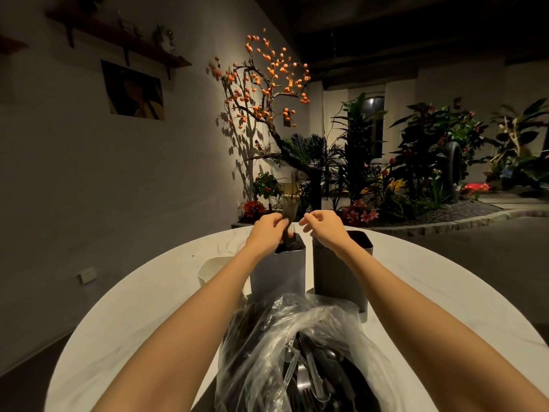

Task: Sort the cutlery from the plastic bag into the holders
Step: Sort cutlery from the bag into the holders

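A dark fork (289,211), blurred against the plants, is pinched by the left hand (269,228) over the left holder (279,270). The right hand (322,226) is held loosely curled, holding nothing, above the right holder (338,270), partly hidden by the forearm. The plastic bag (297,352) of cutlery is cut off at the bottom edge, on the table (142,307).

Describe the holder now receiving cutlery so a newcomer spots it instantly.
On the round white table, beyond the clear plastic bag, two tall rectangular holders stand side by side. It is the lighter grey holder, under the left hand pinching forks; the darker grey holder is its neighbour.
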A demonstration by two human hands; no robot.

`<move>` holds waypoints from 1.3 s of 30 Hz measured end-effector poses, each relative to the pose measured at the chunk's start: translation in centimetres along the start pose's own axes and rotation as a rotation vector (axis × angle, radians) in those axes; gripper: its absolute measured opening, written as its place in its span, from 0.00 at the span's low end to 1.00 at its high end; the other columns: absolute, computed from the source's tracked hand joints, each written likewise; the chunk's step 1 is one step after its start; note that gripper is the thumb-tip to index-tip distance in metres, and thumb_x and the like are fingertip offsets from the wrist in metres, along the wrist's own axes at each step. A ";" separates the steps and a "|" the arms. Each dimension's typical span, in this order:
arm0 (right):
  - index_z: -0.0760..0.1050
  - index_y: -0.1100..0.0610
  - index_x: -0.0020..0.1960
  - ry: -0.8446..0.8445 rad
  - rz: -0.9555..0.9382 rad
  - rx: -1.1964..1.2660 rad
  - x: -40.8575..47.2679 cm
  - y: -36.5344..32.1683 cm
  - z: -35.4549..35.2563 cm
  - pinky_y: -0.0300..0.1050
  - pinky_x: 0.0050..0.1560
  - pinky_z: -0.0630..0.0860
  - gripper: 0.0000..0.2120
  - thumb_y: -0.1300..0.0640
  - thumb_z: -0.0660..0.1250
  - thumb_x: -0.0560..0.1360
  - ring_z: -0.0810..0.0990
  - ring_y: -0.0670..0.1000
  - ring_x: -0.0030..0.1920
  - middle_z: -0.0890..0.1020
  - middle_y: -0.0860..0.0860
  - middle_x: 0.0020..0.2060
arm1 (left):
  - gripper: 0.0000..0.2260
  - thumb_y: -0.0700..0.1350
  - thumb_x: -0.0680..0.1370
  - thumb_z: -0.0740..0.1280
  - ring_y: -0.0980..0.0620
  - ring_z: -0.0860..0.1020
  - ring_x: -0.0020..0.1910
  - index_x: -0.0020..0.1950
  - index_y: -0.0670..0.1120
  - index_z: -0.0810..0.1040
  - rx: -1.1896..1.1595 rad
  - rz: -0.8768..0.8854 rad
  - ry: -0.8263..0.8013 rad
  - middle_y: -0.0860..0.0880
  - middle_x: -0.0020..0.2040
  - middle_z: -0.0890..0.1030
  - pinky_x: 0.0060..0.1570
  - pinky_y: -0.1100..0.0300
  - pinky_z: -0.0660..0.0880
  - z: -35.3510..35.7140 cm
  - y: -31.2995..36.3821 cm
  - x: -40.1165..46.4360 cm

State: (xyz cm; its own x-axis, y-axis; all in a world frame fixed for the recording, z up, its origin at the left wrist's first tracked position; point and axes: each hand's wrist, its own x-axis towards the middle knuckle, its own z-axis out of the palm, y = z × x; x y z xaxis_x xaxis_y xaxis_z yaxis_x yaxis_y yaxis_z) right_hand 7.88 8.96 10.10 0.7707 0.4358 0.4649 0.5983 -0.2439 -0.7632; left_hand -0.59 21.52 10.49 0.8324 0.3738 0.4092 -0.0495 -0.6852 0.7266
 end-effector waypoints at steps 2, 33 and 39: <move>0.80 0.58 0.45 -0.001 0.008 0.004 0.0 0.4 0.1 0.45 0.48 0.75 0.14 0.56 0.57 0.82 0.79 0.49 0.42 0.82 0.55 0.40 | 0.10 0.46 0.82 0.60 0.49 0.79 0.46 0.61 0.45 0.76 0.088 -0.007 -0.040 0.45 0.54 0.81 0.50 0.53 0.79 0.2 -0.6 -0.3; 0.76 0.57 0.51 -0.173 -0.134 -0.325 -7.6 -3.3 -2.1 0.55 0.52 0.79 0.10 0.50 0.67 0.77 0.81 0.52 0.46 0.83 0.52 0.43 | 0.08 0.46 0.82 0.61 0.49 0.79 0.47 0.49 0.45 0.78 0.142 0.140 -0.024 0.47 0.45 0.81 0.51 0.53 0.75 -0.9 1.8 -7.5; 0.74 0.57 0.49 -0.192 -0.152 -0.327 -10.5 -4.1 -2.6 0.56 0.51 0.79 0.07 0.53 0.65 0.79 0.81 0.52 0.42 0.81 0.50 0.37 | 0.08 0.44 0.82 0.62 0.54 0.77 0.37 0.47 0.43 0.78 0.098 0.153 -0.041 0.51 0.38 0.79 0.47 0.54 0.77 -0.8 2.2 -10.2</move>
State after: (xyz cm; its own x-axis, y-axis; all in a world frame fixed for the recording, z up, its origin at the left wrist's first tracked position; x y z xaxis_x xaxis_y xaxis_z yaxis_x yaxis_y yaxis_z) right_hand -2.10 3.16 9.51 0.6318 0.6346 0.4451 0.7641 -0.4133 -0.4954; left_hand -9.66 16.70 8.39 0.8410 0.2361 0.4869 -0.1250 -0.7907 0.5993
